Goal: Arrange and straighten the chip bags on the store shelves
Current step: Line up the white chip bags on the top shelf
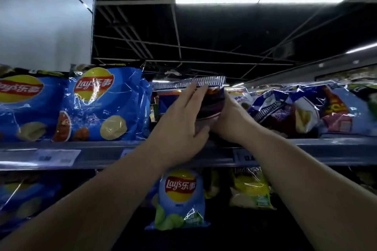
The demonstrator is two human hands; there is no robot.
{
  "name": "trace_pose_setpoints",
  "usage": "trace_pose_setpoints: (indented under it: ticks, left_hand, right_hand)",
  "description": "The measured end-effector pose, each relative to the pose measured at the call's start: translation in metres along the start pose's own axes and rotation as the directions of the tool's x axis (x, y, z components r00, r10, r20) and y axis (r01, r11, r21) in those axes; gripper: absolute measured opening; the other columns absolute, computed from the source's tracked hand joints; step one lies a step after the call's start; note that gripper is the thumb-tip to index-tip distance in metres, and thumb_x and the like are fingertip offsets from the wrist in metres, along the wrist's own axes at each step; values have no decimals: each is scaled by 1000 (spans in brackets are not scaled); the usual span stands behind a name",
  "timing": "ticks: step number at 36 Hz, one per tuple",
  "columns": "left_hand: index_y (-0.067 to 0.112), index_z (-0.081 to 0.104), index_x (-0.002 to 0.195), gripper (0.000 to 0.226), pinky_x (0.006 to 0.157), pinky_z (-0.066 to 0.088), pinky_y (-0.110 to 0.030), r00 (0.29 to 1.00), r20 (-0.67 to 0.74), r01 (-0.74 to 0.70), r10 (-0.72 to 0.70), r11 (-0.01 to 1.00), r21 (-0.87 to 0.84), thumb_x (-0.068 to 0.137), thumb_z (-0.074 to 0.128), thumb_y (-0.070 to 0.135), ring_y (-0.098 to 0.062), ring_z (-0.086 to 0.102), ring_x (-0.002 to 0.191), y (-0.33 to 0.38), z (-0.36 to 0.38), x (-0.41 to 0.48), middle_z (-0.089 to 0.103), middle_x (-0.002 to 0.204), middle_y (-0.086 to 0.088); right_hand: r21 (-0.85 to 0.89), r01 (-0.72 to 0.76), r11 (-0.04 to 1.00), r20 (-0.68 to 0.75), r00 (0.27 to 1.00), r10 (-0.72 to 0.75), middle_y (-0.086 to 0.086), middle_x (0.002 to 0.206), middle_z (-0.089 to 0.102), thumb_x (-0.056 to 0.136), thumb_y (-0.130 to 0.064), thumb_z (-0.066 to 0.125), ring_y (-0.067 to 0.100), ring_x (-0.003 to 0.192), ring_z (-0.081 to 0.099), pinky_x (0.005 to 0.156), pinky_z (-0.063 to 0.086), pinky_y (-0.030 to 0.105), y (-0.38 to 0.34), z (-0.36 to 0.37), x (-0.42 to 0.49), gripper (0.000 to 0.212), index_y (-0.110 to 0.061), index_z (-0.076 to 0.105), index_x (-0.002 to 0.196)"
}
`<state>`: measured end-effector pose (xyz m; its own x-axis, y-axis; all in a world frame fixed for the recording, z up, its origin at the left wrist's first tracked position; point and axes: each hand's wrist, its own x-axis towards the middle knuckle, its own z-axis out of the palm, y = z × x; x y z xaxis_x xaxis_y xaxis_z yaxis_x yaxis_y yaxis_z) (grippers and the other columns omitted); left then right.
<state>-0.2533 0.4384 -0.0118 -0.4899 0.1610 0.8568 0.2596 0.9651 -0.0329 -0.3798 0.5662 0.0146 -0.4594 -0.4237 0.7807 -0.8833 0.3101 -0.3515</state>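
Both hands were up at the top shelf (102, 150), closed in from either side on one purple bag (212, 106) that stood upright near the middle of the row. The left hand (183, 116) lay flat against the bag's left side, fingers straight and reaching up to the striped seal, thumb across the lower front. The right hand (230, 120) wrapped the bag's right edge, thumb up along the front; its fingers were hidden behind the bag. The hands were near each other at the bottom of the bag, and it was pressed between them.

To the left, two big blue bags (108, 106) stood side by side, faces forward and fairly square, so that stretch looked done. A gap showed between them and the purple bag. To the right, the job looked unfinished: a purple-and-white bag (273, 110) leaned over, tilted toward the right hand, and the bags past it (334, 112) slumped and overlapped. On the lower shelf, a light blue bag (180, 199) and a yellow bag (251, 187) faced forward, though the shelf there was dim and hard to judge.

My guess was that the work had reached about the middle of the top row, with the held bag being set straight and the right side left to tidy
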Motion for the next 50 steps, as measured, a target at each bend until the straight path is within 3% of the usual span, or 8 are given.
trace_pose_setpoints:
  ticks: [7, 13, 17, 20, 24, 30, 34, 50]
  left_hand:
    - [30, -6, 159, 104, 122, 7, -32, 981, -122, 154, -154, 988, -7, 88, 70, 33, -11, -4, 153, -18, 1, 4, -5, 167, 8]
    - [32, -3, 158, 126, 116, 22, -37, 894, -108, 351, -434, 831, -431, 68, 83, 47, -11, 14, 148, -32, -4, 16, 7, 166, 5]
    - [42, 6, 156, 122, 88, 53, -36, 840, 10, 428, -542, 651, -627, 64, 85, 41, -20, 53, 127, -41, -9, 15, 42, 150, 0]
    - [36, 14, 155, 104, 68, 48, -19, 835, -57, 414, -547, 695, -588, 78, 83, 27, -2, 58, 99, -51, -9, 12, 51, 120, 13]
    - [36, 12, 157, 108, 83, 42, -24, 840, -105, 405, -533, 743, -532, 77, 85, 26, -7, 50, 110, -58, -15, 7, 43, 127, 12]
    - [42, 30, 146, 112, 95, 48, -34, 824, 118, 479, -555, 568, -669, 51, 89, 48, -11, 57, 112, -64, -15, 6, 55, 125, 14]
    - [45, 49, 110, 67, 79, 55, -30, 833, 164, 476, -529, 532, -701, 54, 84, 36, -11, 67, 101, -65, -12, 8, 69, 110, 10]
    - [28, 53, 132, 88, 92, 56, -44, 833, 193, 488, -518, 525, -697, 51, 87, 38, -17, 70, 105, -68, -18, 3, 73, 115, 3]
  right_hand:
    - [297, -67, 953, -195, 972, 129, -19, 103, 74, 58, -61, 87, -1, 94, 68, 79, 54, 29, 12, -24, 1, 70, -37, 64, 119]
    - [616, -97, 782, -82, 979, 186, -2, 99, 79, 82, -45, 81, 18, 89, 76, 82, 61, 42, -8, -32, 6, 28, -27, 74, 103]
    - [557, -381, 738, 166, 922, 350, 5, 125, 70, 69, -83, 69, 26, 105, 71, 88, 57, 44, -8, -15, 11, 91, -23, 53, 136]
    - [502, -491, 712, 312, 870, 381, 9, 138, 60, 41, -101, 63, 32, 118, 64, 101, 50, 53, 0, -11, 12, 135, -22, 38, 147]
    - [458, -432, 777, 434, 871, 229, 5, 124, 68, 61, -48, 93, 25, 107, 71, 93, 58, 44, -9, -10, 6, 92, -26, 44, 135]
    - [612, -345, 712, 331, 929, 165, 1, 108, 77, 76, 5, 79, 19, 95, 75, 77, 61, 36, -9, -1, 3, 58, -21, 57, 123]
    - [663, -396, 636, 427, 897, 114, 8, 121, 71, 59, -9, 87, 26, 104, 73, 84, 61, 40, -2, -5, 2, 89, -28, 43, 135]
    - [610, -347, 712, 370, 920, 131, 1, 111, 77, 72, -52, 79, 23, 108, 72, 110, 46, 49, -10, -2, -1, 55, -22, 68, 117]
